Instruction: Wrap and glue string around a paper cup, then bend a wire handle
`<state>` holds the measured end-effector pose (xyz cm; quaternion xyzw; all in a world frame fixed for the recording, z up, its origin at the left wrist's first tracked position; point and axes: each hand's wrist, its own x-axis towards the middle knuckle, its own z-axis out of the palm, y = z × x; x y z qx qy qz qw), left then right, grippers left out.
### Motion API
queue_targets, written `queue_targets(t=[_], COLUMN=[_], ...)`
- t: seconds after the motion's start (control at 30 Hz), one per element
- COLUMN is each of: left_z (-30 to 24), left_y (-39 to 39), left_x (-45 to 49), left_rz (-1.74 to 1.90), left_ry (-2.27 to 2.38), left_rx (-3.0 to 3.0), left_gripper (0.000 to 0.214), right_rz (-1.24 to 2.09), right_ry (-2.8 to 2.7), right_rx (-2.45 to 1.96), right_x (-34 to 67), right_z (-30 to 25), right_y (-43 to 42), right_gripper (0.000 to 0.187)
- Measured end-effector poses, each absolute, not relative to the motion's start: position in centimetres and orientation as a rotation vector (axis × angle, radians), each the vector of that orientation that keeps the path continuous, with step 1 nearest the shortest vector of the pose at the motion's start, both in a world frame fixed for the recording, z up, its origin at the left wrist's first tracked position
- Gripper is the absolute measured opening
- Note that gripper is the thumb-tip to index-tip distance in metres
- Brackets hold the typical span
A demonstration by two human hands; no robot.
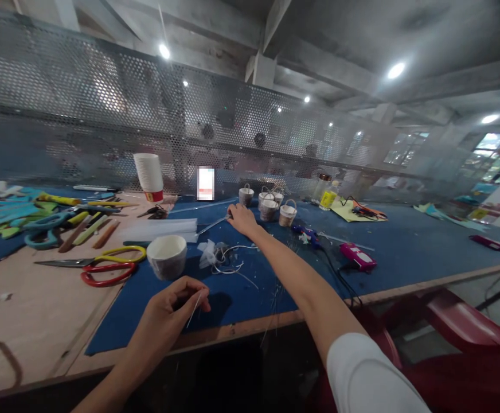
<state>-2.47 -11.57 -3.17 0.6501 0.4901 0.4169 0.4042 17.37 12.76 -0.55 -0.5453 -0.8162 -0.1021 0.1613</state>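
My left hand (176, 312) is closed in a pinch near the table's front edge, holding a thin white wire (194, 310) that points down. My right hand (242, 219) reaches forward across the blue mat; its fingers are bent together at the end of a slim silvery strip (213, 226), whose kind I cannot make out. Just beyond the left hand stands a whitish-grey cup (167, 258). Between the hands lie white cord (228, 269) and a crumpled translucent scrap (208, 254). Several small cups with looped handles, one a basket (287, 214), stand right of my right hand.
Red-and-yellow-handled scissors (108, 265), blue-handled scissors (43, 235) and stacked paper cups (149, 176) are on the left. A glue gun (308, 235), a pink device (357, 256) and a yellow-labelled bottle (328, 197) are right. A perforated metal screen (233, 126) rises behind; a red chair (460, 321) stands right.
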Motion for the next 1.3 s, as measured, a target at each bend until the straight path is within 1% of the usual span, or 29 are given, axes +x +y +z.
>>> queue_targets(t=[0.1, 0.27, 0.43, 0.67, 0.73, 0.9, 1.03, 1.13, 1.2, 1.3], left_z=[-3.3, -3.1, -2.9, -2.5, -2.2, 0.3, 3.1, 4.0, 3.9, 3.7], left_y=[-11.5, -11.5, -11.6, -11.5, -11.5, -10.9, -8.8, -6.3, -5.0, -3.8], left_x=[-2.4, -2.2, -2.3, -2.1, -1.9, -0.3, 2.3, 4.1, 4.8, 5.1], left_rz=[1.042, 1.043, 1.076, 1.083, 1.096, 1.303, 1.460, 1.426, 1.400, 1.389], left_ry=[1.240, 1.262, 1.255, 1.235, 1.239, 1.174, 1.091, 0.976, 0.980, 1.019], left_rx=[1.643, 1.671, 1.672, 1.656, 1.669, 1.845, 2.001, 2.088, 2.158, 2.223], left_gripper=[0.029, 0.029, 0.028, 0.029, 0.029, 0.022, 0.020, 0.018, 0.017, 0.016], right_rz=[-0.283, -0.218, -0.126, 0.082, 0.164, 0.303, 0.362, 0.510, 0.601, 0.776], right_ry=[-2.326, -2.325, -2.235, -2.080, -2.084, -2.127, -2.146, -2.125, -2.064, -1.802], right_rx=[-1.527, -1.485, -1.440, -1.260, -1.194, -1.015, -0.866, -0.777, -0.773, -0.770], right_x=[17.8, 17.5, 16.8, 20.1, 21.4, 22.9, 23.1, 23.7, 24.6, 26.6], right_z=[-0.8, -1.2, -1.0, 2.4, 3.7, 6.2, 7.4, 8.1, 8.5, 9.0], right_y=[12.4, 12.8, 12.5, 9.9, 9.0, 5.2, 1.4, -0.6, -1.2, -1.6], right_gripper=[0.028, 0.024, 0.029, 0.023, 0.024, 0.027, 0.025, 0.026, 0.027, 0.029])
